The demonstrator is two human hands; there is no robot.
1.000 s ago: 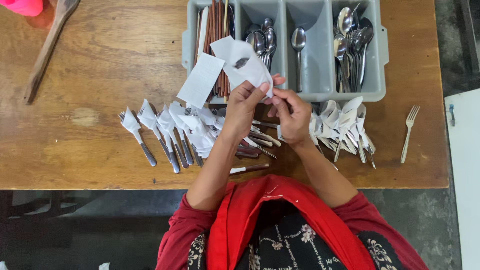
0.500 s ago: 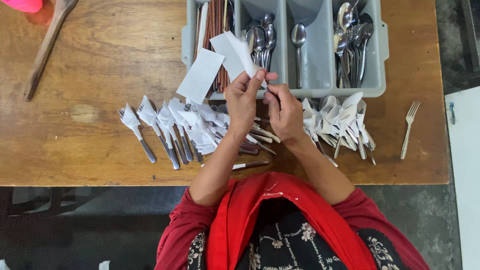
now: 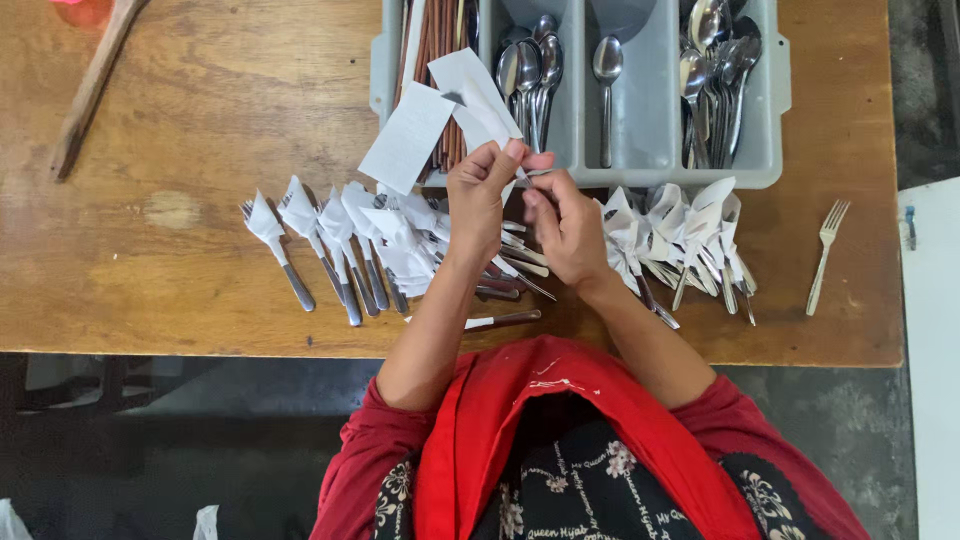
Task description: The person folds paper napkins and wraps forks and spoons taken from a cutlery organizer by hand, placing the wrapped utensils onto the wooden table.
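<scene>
I pinch the white paper (image 3: 478, 95) tight with my left hand (image 3: 478, 195) and right hand (image 3: 565, 225), folding slowly so it stays neat.

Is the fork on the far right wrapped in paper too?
No, the lone fork lies bare on the wooden table, apart from the paper-wrapped cutlery.

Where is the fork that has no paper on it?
In the head view, the bare fork lies alone on the wooden table at the far right, just right of the paper-wrapped cutlery pile and below the grey cutlery tray.
</scene>
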